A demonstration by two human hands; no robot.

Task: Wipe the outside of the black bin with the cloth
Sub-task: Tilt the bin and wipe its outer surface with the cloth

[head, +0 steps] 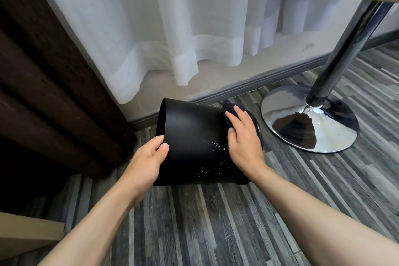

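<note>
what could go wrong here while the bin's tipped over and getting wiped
1. The left hand pinches only the rim of the tilted black bin; pressure from wiping might twist it loose.
2. White specks sit beside the right hand; the dark cloth could smear them rather than lift them.
3. The chrome table base stands close by on the right, so a wide stroke may knock it.
</note>
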